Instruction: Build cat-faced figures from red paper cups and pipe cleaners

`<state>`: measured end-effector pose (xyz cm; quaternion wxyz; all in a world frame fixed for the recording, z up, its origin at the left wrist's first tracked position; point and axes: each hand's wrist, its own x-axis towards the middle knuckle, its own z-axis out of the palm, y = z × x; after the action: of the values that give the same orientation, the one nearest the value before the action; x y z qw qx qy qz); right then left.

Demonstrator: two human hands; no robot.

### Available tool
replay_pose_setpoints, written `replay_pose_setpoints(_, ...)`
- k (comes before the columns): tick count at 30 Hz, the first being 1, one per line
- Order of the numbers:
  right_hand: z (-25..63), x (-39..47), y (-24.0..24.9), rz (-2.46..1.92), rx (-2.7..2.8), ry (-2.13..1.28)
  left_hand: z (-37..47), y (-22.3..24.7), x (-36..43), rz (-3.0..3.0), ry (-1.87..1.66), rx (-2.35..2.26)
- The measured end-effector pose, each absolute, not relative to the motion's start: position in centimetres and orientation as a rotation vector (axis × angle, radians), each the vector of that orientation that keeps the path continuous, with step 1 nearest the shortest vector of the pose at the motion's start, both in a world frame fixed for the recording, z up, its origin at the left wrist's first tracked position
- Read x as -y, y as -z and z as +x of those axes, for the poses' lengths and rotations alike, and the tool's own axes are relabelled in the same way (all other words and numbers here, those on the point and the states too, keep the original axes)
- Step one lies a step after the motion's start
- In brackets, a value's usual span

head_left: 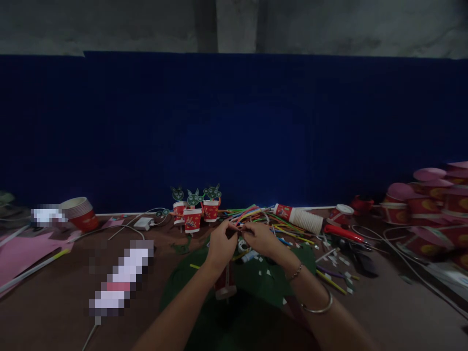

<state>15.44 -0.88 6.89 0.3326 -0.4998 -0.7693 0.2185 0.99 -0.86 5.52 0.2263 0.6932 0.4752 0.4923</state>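
Observation:
My left hand (222, 245) and my right hand (262, 239) meet over the middle of the table, their fingertips pinched together. What they pinch is too small and dark to make out. Just below my left hand is a red paper cup (225, 285), lying over a dark green sheet (183, 287). Part of the cup is hidden by the hand and forearm. Thin coloured sticks (252, 213) lie in a loose heap behind my fingers. A small roll of tape (242, 245) shows between my hands.
Several red cups with green animal faces (192, 219) stand behind. A stack of cups (300, 219) lies at right, near a red tool (345, 233) and white paper scraps (341, 258). Another cup stack (78, 214) and a charger (144, 224) are left. Pink-lidded cups (427, 204) crowd the far right.

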Motion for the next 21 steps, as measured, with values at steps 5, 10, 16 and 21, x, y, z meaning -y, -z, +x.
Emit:
replay_pose_setpoints(5,15.4,0.5,-6.5,-1.222,1.835,-0.696,0.6,-5.6,0.7,1.999,-1.488,-1.128)
replay_pose_setpoints(10,15.0,0.7,-6.8,-1.152,1.582,-1.037,0.4,-5.7,1.0,2.098,-1.631,-0.941)
replay_pose_setpoints(16,15.4,0.7,-7.4,-1.339,1.642,-0.886,0.6,-6.1,1.7,2.013,-1.786,-0.840)
replay_pose_setpoints(21,18.2,-0.7,-6.0,-2.033,1.962,-0.165,0.7,-6.9,0.9,1.467,-1.591,-1.000)
